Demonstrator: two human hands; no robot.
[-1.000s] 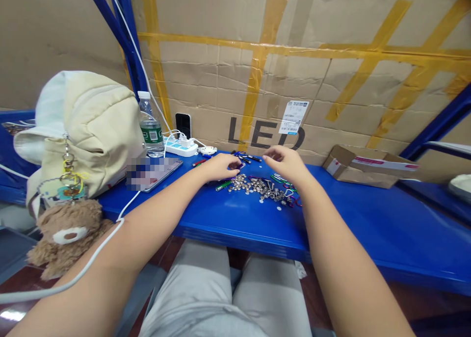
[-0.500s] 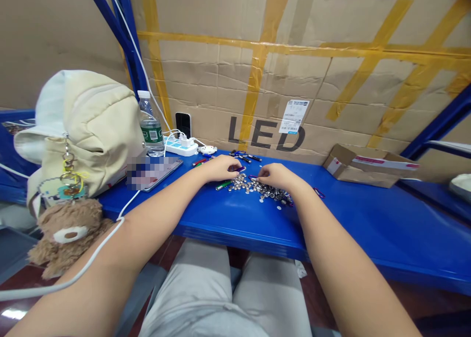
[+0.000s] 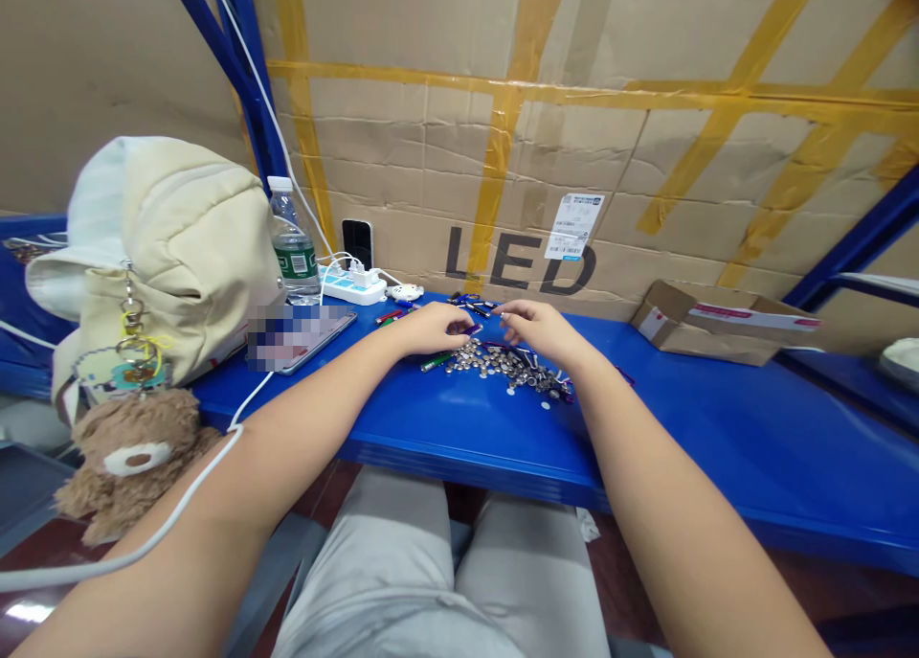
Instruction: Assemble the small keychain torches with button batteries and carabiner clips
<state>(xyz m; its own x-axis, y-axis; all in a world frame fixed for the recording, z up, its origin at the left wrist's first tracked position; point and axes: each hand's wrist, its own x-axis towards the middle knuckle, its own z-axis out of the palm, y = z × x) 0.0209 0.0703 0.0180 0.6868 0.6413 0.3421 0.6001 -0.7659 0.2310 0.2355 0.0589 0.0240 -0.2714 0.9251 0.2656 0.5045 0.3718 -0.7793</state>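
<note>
The heap of small silver pieces (image 3: 503,363) lies mid-table, its long axis slanting far-left to near-right. The left hand (image 3: 435,325) and right hand (image 3: 540,330) curl at its far end, fingertips nearly meeting; whether either pinches anything I cannot tell. Bare blue table (image 3: 718,428) opens rightward to the cardboard box (image 3: 718,325).

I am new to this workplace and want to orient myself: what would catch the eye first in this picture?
First, the heap of small silver metal parts at the middle of the blue shelf, with the left hand and right hand close together at its far edge. Next, the cardboard wall printed LED behind, and the cream backpack at the far left with a teddy bear below it.
</note>
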